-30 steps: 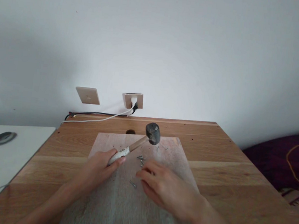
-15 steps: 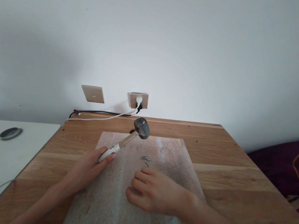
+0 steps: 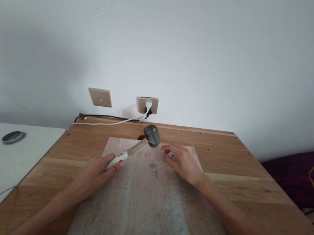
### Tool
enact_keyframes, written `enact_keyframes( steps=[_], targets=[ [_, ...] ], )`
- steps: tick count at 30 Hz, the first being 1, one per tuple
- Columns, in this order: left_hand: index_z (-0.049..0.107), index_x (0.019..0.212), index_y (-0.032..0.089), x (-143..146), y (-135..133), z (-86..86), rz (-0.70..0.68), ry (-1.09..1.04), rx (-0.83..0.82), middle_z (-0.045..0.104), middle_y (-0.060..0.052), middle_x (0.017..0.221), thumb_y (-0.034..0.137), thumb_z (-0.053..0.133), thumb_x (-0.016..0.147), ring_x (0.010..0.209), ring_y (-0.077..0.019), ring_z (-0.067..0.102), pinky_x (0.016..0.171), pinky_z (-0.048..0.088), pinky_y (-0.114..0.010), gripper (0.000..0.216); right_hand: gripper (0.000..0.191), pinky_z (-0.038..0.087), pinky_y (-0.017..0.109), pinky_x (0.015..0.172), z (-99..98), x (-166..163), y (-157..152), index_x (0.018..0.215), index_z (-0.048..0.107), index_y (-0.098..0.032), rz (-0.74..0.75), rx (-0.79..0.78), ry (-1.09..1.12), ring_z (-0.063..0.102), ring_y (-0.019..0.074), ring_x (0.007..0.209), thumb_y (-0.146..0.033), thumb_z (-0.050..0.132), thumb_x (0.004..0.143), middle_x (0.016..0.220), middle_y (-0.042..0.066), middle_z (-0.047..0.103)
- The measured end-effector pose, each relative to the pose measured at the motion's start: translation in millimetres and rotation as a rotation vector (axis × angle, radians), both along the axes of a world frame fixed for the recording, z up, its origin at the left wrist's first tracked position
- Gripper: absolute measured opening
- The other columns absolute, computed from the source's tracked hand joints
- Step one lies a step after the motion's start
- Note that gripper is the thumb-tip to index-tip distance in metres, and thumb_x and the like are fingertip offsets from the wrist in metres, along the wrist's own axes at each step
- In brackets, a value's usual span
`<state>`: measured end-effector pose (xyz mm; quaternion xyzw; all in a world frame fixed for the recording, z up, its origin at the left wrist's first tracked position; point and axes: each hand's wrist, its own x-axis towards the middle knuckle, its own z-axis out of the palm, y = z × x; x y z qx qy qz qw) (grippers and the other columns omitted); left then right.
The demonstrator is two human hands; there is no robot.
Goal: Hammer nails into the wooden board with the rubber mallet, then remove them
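Observation:
My left hand (image 3: 99, 173) is wrapped round the pale handle of a mallet (image 3: 139, 145). Its dark head hangs just above the far edge of a pale wooden board (image 3: 135, 212). My right hand (image 3: 183, 162) reaches over the far part of the board, right of the mallet head. Its thumb and forefinger are pinched on a small nail, which barely shows. A little heap of loose nails (image 3: 154, 168) lies on the board between my hands.
The board lies on a brown wooden table (image 3: 251, 179) against a white wall. A wall socket (image 3: 147, 104) with a white plug and trailing cables sits at the table's back. A white table (image 3: 4, 157) stands to the left, dark purple fabric (image 3: 297, 173) to the right.
My right hand closed over a stray nail near the board's middle, then moved forward and right to the far part of the board. The mallet drifted slightly left and stays raised.

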<state>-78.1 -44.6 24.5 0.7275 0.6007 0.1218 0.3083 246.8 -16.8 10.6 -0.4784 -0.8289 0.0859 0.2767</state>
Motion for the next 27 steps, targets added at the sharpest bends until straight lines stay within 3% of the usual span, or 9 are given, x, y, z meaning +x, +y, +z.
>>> enact_keyframes(
  steps=[16, 21, 27],
  targets=[
    [0.058, 0.082, 0.024, -1.4, -0.4, -2.8, -0.013, -0.011, 0.005, 0.068, -0.002, 0.072, 0.067, 0.039, 0.096, 0.07, -0.023, 0.065, 0.065, 0.039, -0.032, 0.05, 0.016, 0.051, 0.037, 0.086, -2.2, -1.6, -1.1, 0.094, 0.076, -0.019, 0.034, -0.035, -0.147, 0.071, 0.0219, 0.087, -0.009, 0.064, 0.093, 0.092, 0.006, 0.077],
    [0.059, 0.08, 0.023, -0.5, -1.2, -2.5, -0.005, -0.019, 0.017, 0.067, -0.001, 0.069, 0.066, 0.04, 0.095, 0.068, -0.0227, 0.064, 0.064, 0.038, -0.031, 0.049, 0.014, 0.052, 0.037, 0.091, -1.0, -4.9, -1.3, 0.1, 0.075, -0.021, 0.04, -0.058, -0.147, 0.072, 0.0215, 0.093, -0.013, 0.065, 0.096, 0.099, 0.006, 0.079],
    [0.058, 0.08, 0.023, 1.8, -3.8, -0.9, -0.016, -0.038, 0.0, 0.066, -0.001, 0.071, 0.065, 0.039, 0.096, 0.069, -0.0222, 0.064, 0.066, 0.039, -0.031, 0.049, 0.025, 0.052, 0.037, 0.094, -4.7, -6.6, -3.5, 0.113, 0.063, -0.021, -0.079, -0.082, -0.081, 0.073, 0.0223, 0.097, -0.013, 0.069, 0.091, 0.096, 0.003, 0.08]
  ],
)
